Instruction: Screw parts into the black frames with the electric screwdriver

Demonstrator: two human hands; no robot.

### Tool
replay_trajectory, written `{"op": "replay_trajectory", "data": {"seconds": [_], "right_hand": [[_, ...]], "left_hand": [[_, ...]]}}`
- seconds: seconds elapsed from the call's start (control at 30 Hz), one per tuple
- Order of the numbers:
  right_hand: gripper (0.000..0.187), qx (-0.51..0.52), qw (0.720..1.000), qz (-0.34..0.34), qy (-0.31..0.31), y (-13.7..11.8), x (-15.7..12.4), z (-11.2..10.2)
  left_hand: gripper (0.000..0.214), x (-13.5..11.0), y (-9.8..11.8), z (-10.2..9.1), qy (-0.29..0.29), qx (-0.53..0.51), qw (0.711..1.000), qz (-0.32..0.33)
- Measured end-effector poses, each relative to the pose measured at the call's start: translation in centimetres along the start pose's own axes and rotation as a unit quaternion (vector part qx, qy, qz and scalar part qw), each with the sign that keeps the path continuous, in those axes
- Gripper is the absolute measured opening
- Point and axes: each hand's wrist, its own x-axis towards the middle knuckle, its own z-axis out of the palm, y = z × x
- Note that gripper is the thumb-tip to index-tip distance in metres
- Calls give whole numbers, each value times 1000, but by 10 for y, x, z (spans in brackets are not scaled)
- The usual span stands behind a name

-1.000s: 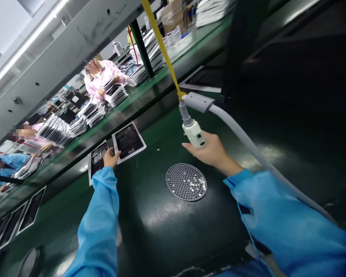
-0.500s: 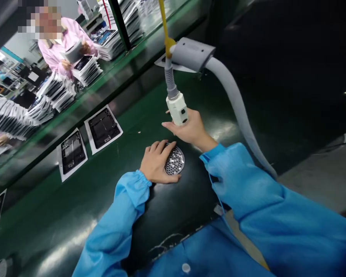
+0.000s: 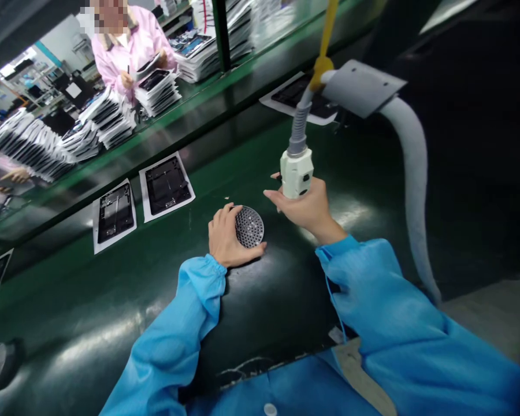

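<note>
In the head view my left hand [image 3: 228, 236] holds a round, perforated metal disc [image 3: 249, 227] by its rim. The fingers curl over its far left edge and the thumb lies along the near edge. The disc's holed face is turned up; whether it touches the green surface, I cannot tell. Up and to the right, my right hand [image 3: 309, 211] is closed around a white blocky fitting [image 3: 297, 173] at the end of a grey ribbed hose [image 3: 299, 130]. The thumb points left, and the other fingers are mostly hidden behind the fitting.
Black tablet-like panels [image 3: 167, 186] on white sheets lie along the far side of the green worktop [image 3: 125, 306]. A thick grey hose [image 3: 411, 167] hangs at right from a yellow strap [image 3: 328, 34]. Beyond the ledge, a person in pink [image 3: 132, 43] handles stacked sheets [image 3: 158, 95].
My left hand has shifted left with the disc, and more of the disc's face shows. My right hand and the fitting are farther from it. The view has also shifted.
</note>
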Motion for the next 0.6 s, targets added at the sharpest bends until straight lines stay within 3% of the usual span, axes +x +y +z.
{"op": "replay_trajectory", "data": {"seconds": [0.27,0.47,0.6], "right_hand": [[36,19,1000,22,0,-6,-3,5],[40,35,999,12,-4,-7,-3,7],[45,47,999,25,0,-3,-1,9]], "left_hand": [[93,4,-6,1,46,23,999,2],[90,25,-3,2,-17,77,995,-57],[88,32,4,0,-16,109,990,-87]]}}
